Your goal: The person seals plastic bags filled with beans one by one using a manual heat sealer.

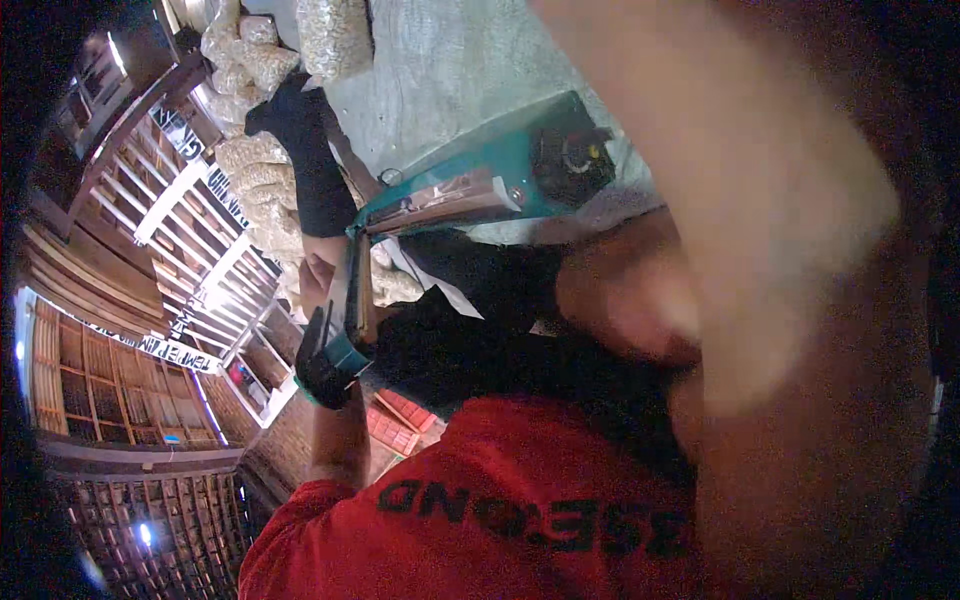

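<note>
My left hand (317, 279) is partly hidden behind the raised arm of a teal hand-operated sealer; I cannot tell its grip. A black handle (330, 364) at that arm's end overlaps my left forearm. The teal sealer body (457, 180), with a dark dial (577, 161), rests on a pale sheet (450, 67). Beside my left hand is a lower leg in a black sock (319, 157). At the right, close to the lens, a large blurred shape looks like my right hand (750, 195); its fingers are indistinct. Behind it shows a bare knee (626, 292).
Clear plastic bags (259, 172) filled with pale pieces are piled past the sock, and another bag (335, 37) lies on the sheet. My red shirt (480, 495) fills the bottom. White slatted railings (187, 217), red panels (394, 420) and a woven wall (157, 517) stand around.
</note>
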Available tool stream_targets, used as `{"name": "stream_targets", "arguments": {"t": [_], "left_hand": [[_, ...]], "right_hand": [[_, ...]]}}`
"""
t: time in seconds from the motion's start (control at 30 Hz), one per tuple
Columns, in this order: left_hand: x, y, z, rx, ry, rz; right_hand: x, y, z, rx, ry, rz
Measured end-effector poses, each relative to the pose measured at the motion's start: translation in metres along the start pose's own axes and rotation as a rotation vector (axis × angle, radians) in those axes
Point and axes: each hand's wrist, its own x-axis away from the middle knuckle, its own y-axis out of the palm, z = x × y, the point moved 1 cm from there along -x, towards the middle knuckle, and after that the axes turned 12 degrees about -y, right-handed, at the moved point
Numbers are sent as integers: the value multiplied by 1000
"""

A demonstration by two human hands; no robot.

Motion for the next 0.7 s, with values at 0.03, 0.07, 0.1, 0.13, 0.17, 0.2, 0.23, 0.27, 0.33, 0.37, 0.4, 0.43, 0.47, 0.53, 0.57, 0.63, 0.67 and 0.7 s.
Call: {"name": "stream_targets", "arguments": {"t": [0.03,0.07,0.1,0.13,0.17,0.2,0.23,0.27,0.33,0.37,0.4,0.43,0.47,0.53,0.57,0.63,0.67,0.7], "left_hand": [[1,3,0,7,0,-5],[4,5,-1,11,-4,-4],[6,7,-1,17,-4,-6],[7,9,-2,26,-6,-6],[4,17,5,32,13,-25],[6,14,2,32,7,-21],[7,12,-1,30,3,-14],[8,9,-2,29,-1,-11],[6,7,-2,28,-3,-15],[5,6,-2,27,-6,-20],[5,5,-2,25,-8,-24],[5,4,-1,23,-11,-30],[3,6,4,25,-5,-41],[3,-5,0,-6,-25,-30],[5,-12,-1,-20,-37,-21],[3,-7,8,-23,-34,-46],[2,-6,11,-25,-36,-58],[2,-9,14,-38,-39,-57]], "right_hand": [[-4,-3,-2,2,3,-5],[-5,-1,-6,6,7,-16],[-5,0,-5,9,6,-24],[-3,1,-1,10,0,-29],[3,-2,-1,22,28,-27],[2,1,-2,14,19,-32],[-1,3,-1,6,12,-37],[-1,3,0,-1,4,-38],[-3,3,1,-2,1,-44],[-2,3,1,-7,0,-46],[0,3,1,-10,1,-48],[0,0,2,-17,1,-48],[3,-5,1,-11,10,-49],[2,-1,4,-45,-11,-47],[1,2,7,-60,-26,-46],[5,-5,6,-57,-8,-54],[7,-7,5,-60,-2,-58],[8,-8,6,-69,-9,-59]]}}
